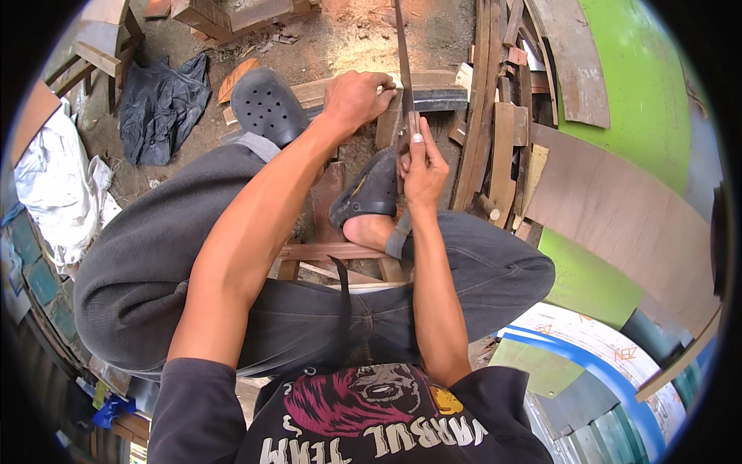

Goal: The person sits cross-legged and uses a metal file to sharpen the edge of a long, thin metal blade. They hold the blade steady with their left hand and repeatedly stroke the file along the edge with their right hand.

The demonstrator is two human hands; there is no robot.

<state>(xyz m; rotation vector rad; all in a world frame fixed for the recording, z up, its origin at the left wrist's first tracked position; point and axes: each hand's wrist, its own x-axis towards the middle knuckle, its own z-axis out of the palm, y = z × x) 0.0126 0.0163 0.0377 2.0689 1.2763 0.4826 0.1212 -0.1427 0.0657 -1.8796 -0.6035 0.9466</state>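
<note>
My right hand (423,172) is closed round the handle of a handsaw, its thumb lying along the grip. The thin dark blade (404,58) is seen nearly edge-on and runs away from me toward the top of the view. Just left of the blade, my left hand (357,102) has its fingers closed on a small pale piece of wood (396,83), which lies against the blade. Below that piece is a short wooden block (388,124), beside a dark-edged board (439,99). The saw's lower end is partly hidden by my right fingers.
My feet in dark clogs (267,104) flank the work. Stacked wood strips (495,147) and green panels (641,77) lie to the right, with a brown plywood sheet (618,216). A black plastic bag (164,108) and white cloth (62,185) lie left. A wooden seat (332,251) is beneath me.
</note>
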